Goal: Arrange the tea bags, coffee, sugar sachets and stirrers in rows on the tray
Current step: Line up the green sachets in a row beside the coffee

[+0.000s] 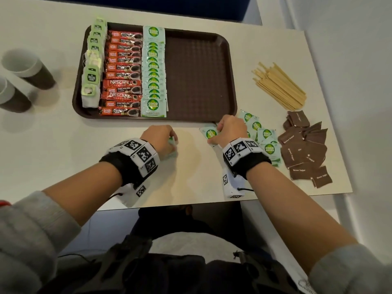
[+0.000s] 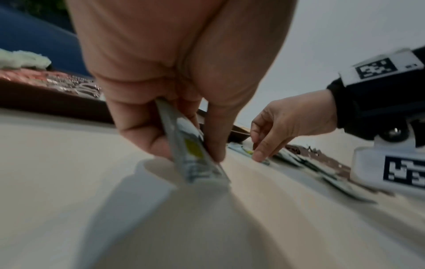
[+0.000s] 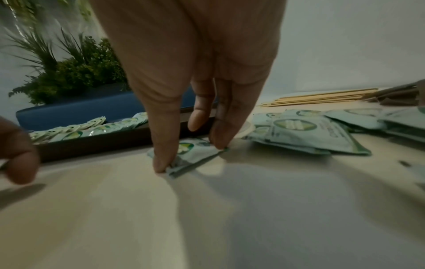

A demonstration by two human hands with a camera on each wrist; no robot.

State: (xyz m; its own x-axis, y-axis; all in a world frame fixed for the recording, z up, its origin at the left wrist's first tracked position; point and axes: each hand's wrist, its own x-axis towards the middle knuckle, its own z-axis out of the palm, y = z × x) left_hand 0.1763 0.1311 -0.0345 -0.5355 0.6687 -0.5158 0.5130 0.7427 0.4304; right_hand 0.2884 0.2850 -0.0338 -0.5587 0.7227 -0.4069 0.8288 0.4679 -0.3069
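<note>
A brown tray (image 1: 199, 77) holds a row of tea bags (image 1: 93, 66), a row of red coffee sticks (image 1: 122, 73) and a row of green sugar sachets (image 1: 153, 73). My left hand (image 1: 163, 141) grips a small stack of green sachets (image 2: 195, 160) on edge on the table in front of the tray. My right hand (image 1: 229, 129) pinches one green sachet (image 3: 193, 156) lying flat by the tray's front rim, thumb and fingertips at its edges. More green sachets (image 1: 265, 141) lie loose to its right.
Wooden stirrers (image 1: 280, 85) lie piled right of the tray, brown sugar sachets (image 1: 305, 149) nearer the table's right edge. Two paper cups (image 1: 27, 68) stand at the far left. The tray's right half is bare. A plant (image 3: 69, 72) stands behind the table.
</note>
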